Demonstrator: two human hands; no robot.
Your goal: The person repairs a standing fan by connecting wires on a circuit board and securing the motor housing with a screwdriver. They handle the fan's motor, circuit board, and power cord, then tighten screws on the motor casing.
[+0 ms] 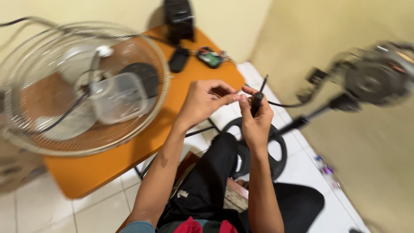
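My right hand [256,118] grips a black-handled screwdriver [258,96], its thin shaft pointing up and away. My left hand [203,101] is beside it, fingertips pinched together and touching the right hand's thumb near the handle; whatever small thing is pinched is too small to make out. Both hands hover above my lap and a round black fan base [276,151] on the floor.
An orange table [142,138] on the left carries a wire fan guard [82,86], a clear plastic tub [118,97], a black box [178,19] and a small circuit board [210,57]. A bare fan motor on a stand [375,77] rises at right. White tiled floor lies below.
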